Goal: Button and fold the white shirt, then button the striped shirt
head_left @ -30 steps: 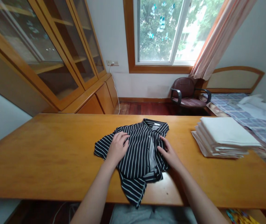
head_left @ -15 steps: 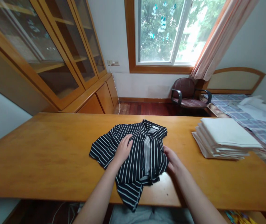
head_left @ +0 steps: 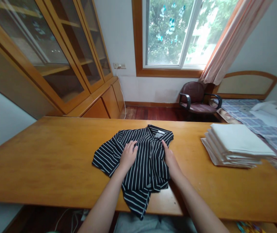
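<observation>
A black shirt with white stripes [head_left: 140,165] lies on the wooden table in front of me, its collar at the far side. One sleeve spreads to the left, and a striped corner hangs over the near table edge. My left hand [head_left: 128,155] rests flat on the left part of the shirt front, fingers stretched out. At the shirt's right edge, my right hand [head_left: 171,160] holds the cloth beside the button front, one finger pointing toward the collar. Its other fingers are mostly hidden.
A stack of folded white cloth or sheets [head_left: 238,145] sits on the right of the table [head_left: 43,161]. Beyond the table stand a glass-doored cabinet [head_left: 75,87], a maroon armchair [head_left: 194,97] and a bed [head_left: 257,116]. An open drawer with colourful items [head_left: 250,226] is at lower right.
My right hand has moved up and left with the shirt's right edge, and the gap in the button front has closed. My left hand stays in place on the cloth.
</observation>
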A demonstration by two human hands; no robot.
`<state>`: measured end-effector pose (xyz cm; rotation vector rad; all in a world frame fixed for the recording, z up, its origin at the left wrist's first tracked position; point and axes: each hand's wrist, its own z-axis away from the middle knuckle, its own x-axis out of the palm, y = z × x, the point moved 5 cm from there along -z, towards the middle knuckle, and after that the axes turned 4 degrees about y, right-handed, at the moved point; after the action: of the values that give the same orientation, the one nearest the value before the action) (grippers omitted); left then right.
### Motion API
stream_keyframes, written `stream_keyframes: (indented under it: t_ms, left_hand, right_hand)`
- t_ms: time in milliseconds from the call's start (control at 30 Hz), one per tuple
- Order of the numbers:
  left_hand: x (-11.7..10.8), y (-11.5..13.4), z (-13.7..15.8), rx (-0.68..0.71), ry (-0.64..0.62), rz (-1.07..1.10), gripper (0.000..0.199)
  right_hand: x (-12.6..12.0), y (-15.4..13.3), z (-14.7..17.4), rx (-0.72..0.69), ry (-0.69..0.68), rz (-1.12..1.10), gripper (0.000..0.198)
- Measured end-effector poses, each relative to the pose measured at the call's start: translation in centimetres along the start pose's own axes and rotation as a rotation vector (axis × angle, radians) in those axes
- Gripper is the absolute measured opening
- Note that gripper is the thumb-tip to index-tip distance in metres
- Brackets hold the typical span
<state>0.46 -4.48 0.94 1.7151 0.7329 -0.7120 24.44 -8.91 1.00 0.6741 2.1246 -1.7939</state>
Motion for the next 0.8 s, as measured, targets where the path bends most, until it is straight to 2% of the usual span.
stream_keyframes:
  t_ms: [133, 267, 367, 500, 633, 733, 800]
  left_hand:
    - [-0.2, -0.6, 0.1, -0.026, 0.017, -0.071, 0.040]
    - [-1.0, -1.9, -0.3, -0.099, 0.035, -0.087, 0.045]
    - [-1.8, -3.0, -0.6, -0.133, 0.019, -0.069, 0.050]
    - [-2.5, -4.1, -1.0, -0.156, -0.017, -0.084, 0.052]
    - [-2.7, -4.6, -1.1, -0.149, -0.049, -0.147, 0.051]
    - [-2.8, -4.8, -1.0, -0.132, -0.052, -0.213, 0.050]
    - [-2.8, -4.6, -0.9, -0.128, -0.064, -0.255, 0.049]
  right_hand:
    - [-0.6, 0.0, 0.2, -0.001, 0.008, 0.029, 0.073]
    - [-2.0, 1.0, -0.2, 0.063, 0.012, 0.055, 0.073]
    - [-4.6, 2.0, -0.8, 0.107, 0.121, 0.111, 0.069]
    - [-9.7, 2.5, -1.4, 0.077, 0.337, 0.183, 0.063]
    - [-14.1, 1.9, -1.4, -0.046, 0.528, 0.417, 0.047]
    - [-15.9, 1.2, -1.2, -0.117, 0.615, 0.631, 0.039]
    - [-16.1, 0.8, -1.0, -0.110, 0.641, 0.740, 0.040]
